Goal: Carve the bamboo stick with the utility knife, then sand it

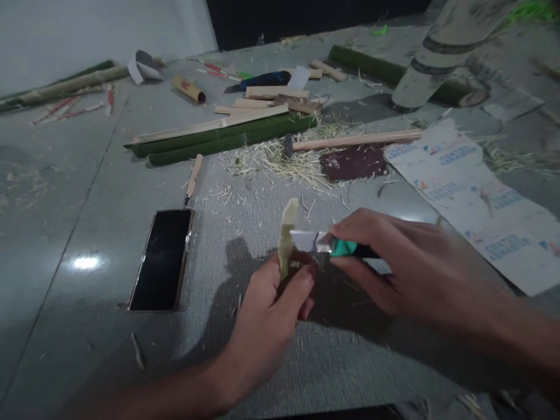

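A short, pale piece of bamboo (287, 230) stands roughly upright in my left hand (275, 303), its lower end between thumb and fingers. My right hand (389, 262) is closed around a utility knife (343, 247) with a green part near the blade. The knife's blade (303, 240) points left, and its tip meets the right edge of the bamboo piece. Both hands are above the grey surface (227, 233). Part of the knife's handle is hidden by my right hand.
A phone (161, 259) lies at left, below a wooden-handled tool (193, 178). Farther back are green bamboo strips (231, 139), shavings (280, 160), a hammer (350, 141), a dark red block (354, 162) and another knife (260, 81). Printed paper (476, 192) lies at right, below a thick bamboo tube (431, 64).
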The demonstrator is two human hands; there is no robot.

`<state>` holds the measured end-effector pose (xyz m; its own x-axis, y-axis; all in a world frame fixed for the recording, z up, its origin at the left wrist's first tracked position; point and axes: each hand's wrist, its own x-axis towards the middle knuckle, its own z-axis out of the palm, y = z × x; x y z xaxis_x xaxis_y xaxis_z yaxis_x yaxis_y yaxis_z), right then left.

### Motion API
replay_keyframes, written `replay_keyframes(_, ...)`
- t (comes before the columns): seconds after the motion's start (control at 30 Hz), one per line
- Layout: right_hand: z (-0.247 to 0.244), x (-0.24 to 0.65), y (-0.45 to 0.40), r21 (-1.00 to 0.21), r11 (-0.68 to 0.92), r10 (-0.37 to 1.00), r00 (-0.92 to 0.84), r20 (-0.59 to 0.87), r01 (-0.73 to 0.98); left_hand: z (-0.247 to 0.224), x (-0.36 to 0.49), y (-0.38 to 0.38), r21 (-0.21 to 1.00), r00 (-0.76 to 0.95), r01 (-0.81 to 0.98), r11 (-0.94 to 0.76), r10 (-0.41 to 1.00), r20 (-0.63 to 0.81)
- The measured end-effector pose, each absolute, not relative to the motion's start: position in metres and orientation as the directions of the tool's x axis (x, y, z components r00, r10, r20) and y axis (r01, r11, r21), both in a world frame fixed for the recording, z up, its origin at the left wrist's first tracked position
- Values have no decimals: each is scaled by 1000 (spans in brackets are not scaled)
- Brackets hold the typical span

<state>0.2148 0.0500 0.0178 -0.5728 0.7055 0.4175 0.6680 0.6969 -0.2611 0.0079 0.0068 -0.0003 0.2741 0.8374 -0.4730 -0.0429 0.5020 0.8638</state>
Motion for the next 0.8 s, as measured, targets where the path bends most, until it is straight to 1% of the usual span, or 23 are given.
replay_keyframes(0.07,17,214,52,-289,751,659,-654,371,594,0,5,7,855,300,-67,514,828,-474)
replay_keyframes(0.13,15,213,52,-319,775,630,-699,337,545,0,3,6,849,306,-71,523,822,-480)
replay_keyframes(0.27,11,214,51,-345,775,627,-712,315,529,-3,3,4,837,291,-64,543,813,-505)
replay_keyframes(0.43,12,213,50,-294,773,634,-698,333,562,-2,7,5,868,302,-6,497,828,-472)
replay_keyframes(0.53,13,211,49,-263,779,627,-691,360,569,0,9,5,900,267,91,427,860,-435)
replay_keyframes(0.67,15,207,41,-193,760,639,-661,393,620,3,8,3,898,198,207,387,883,-426)
replay_keyframes(0.73,16,204,36,-165,729,664,-627,408,664,4,9,2,900,177,218,377,892,-416)
replay_keyframes(0.8,18,202,32,-169,693,693,-584,423,700,4,11,1,907,159,200,371,901,-403)
